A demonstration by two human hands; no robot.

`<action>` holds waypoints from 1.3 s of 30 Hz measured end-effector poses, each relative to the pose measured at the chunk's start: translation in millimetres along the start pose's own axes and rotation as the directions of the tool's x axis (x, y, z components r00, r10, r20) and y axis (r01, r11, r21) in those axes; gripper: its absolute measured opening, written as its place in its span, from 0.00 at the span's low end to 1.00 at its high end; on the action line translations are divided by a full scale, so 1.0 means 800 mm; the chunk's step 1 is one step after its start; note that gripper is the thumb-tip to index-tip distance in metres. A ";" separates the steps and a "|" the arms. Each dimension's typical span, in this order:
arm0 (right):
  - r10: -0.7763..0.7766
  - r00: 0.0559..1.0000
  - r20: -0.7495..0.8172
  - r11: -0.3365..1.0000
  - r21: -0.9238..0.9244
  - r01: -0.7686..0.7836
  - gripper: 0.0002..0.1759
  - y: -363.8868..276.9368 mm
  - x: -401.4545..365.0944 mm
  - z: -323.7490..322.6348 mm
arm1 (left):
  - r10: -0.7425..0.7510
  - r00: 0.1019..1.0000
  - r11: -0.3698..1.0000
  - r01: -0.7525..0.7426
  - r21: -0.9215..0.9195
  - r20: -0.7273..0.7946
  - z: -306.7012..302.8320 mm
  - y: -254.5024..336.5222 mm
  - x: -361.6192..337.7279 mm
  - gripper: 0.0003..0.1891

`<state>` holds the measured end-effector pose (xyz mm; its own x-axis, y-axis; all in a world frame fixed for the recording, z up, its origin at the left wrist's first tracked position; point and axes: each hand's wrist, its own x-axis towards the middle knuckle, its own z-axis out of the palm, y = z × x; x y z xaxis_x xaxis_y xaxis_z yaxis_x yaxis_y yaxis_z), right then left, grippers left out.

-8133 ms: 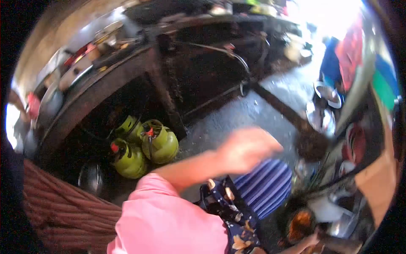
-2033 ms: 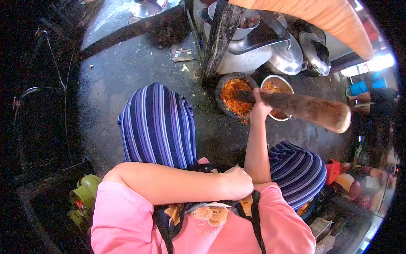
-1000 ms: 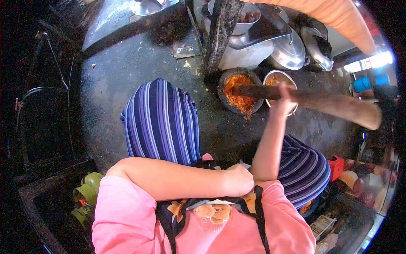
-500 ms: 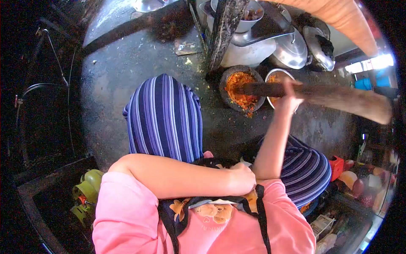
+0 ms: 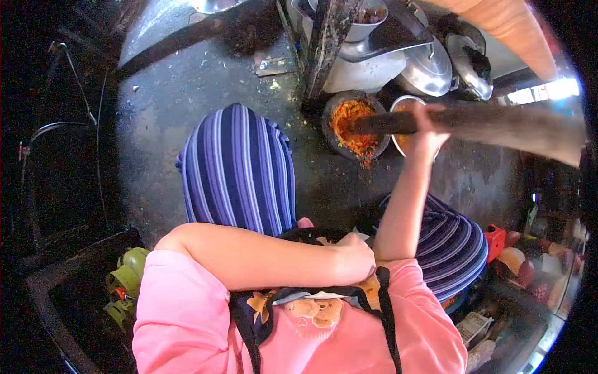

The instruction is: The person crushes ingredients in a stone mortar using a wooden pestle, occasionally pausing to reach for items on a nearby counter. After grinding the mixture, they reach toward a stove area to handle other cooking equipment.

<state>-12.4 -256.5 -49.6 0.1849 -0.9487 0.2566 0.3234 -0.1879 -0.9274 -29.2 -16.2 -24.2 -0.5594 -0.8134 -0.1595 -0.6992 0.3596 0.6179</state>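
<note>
My right hand (image 5: 429, 128) is wrapped round a long, thick wooden pestle (image 5: 492, 123). The pestle's inner end rests in the orange-red mash (image 5: 351, 115) inside a dark stone mortar (image 5: 331, 138) on the floor. Bits of mash lie on its rim and spill at the near edge. Just right of the mortar stands a metal bowl (image 5: 406, 100) with orange contents, partly covered by the pestle and my hand. My left hand (image 5: 355, 257) is closed in a fist across my body, close to my right elbow; whether anything is inside it is hidden.
Behind the mortar rise a dark wooden post (image 5: 328, 47) and several metal pots, one with a lid (image 5: 430, 67). My knees under striped cloth (image 5: 240, 168) flank the floor space. A green gas cylinder (image 5: 132, 268) stands at left, a red object (image 5: 495, 242) at right.
The pestle's outer end has swung upward in the view, and my right hand has shifted slightly with it. My left fist keeps its place.
</note>
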 end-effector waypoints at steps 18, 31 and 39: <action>-0.063 0.982 0.178 0.973 -0.210 0.101 0.11 -0.048 0.010 0.027 | -0.067 0.980 0.997 0.061 0.038 0.185 -0.022 -0.005 -0.006 0.07; -0.017 0.990 0.138 0.994 -0.109 0.032 0.12 -0.049 -0.001 0.033 | -0.033 0.999 0.999 0.033 -0.020 0.014 -0.012 -0.004 -0.016 0.03; 0.074 0.985 0.155 0.888 -0.460 0.006 0.13 0.096 -0.042 -0.008 | -0.064 0.987 0.997 0.057 0.056 0.146 -0.026 -0.001 -0.009 0.05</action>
<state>0.2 -241.0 -130.8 0.3495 -0.9091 0.2266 -0.1384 -0.2893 -0.9472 -15.2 -20.6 -7.6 -0.5721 -0.7596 -0.3095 -0.7537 0.3379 0.5637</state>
